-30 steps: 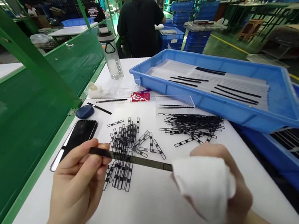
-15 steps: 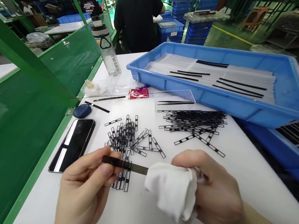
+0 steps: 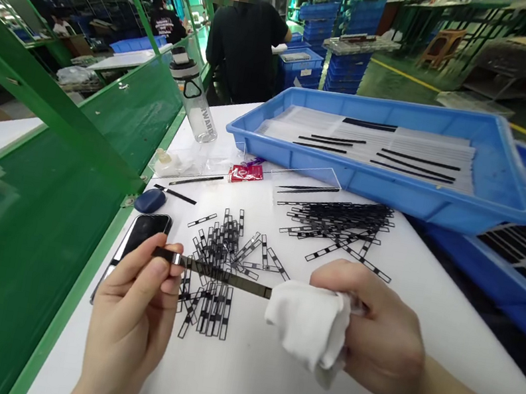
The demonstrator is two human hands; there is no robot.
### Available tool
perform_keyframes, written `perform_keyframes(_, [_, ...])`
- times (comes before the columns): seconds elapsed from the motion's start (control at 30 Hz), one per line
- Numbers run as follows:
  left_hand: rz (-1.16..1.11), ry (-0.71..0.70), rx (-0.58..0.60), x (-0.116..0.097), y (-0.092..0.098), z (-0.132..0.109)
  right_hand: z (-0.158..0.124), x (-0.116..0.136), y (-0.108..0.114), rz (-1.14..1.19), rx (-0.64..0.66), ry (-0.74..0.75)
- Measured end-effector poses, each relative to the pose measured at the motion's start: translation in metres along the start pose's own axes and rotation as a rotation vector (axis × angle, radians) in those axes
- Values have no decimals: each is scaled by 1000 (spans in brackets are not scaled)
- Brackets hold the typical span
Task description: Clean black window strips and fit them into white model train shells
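Between thumb and fingers, my left hand [image 3: 136, 310] pinches one end of a thin dark strip [image 3: 229, 279]. The strip runs across to a white cloth [image 3: 307, 325], which covers its other end. My right hand [image 3: 371, 336] is closed round that cloth. Beneath the strip lies a loose pile of small black frame-like pieces [image 3: 219, 243], with several more lined up side by side [image 3: 214, 310] nearer to me. Farther right is a denser heap of similar black pieces [image 3: 340, 220].
A blue bin [image 3: 375, 192] holding pale sheets and black strips stands at the back. A phone [image 3: 149, 228], a dark blue oval object [image 3: 150, 200], a clear bottle [image 3: 199, 112] and a red packet [image 3: 245, 173] lie or stand leftward. Beyond, a person [image 3: 245, 46] faces away.
My left hand has moved left, away from the cloth, so a longer stretch of the strip shows between my hands. My right hand stays nearly in place. The view has shifted slightly.
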State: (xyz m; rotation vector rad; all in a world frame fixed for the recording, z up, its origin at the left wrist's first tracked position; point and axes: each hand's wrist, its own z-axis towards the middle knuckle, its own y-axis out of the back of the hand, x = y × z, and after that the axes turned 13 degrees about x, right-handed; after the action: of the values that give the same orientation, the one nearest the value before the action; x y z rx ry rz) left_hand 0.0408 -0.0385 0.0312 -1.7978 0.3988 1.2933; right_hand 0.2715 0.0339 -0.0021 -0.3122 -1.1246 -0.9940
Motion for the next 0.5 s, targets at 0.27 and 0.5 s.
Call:
perform_keyframes(0.27, [-98,-46,-30,-11,-2,11,6,1,4,-22,-46,80])
perform_keyframes(0.5, [48,-221,84,-6,6,8,10,4,12,-84,-257,157])
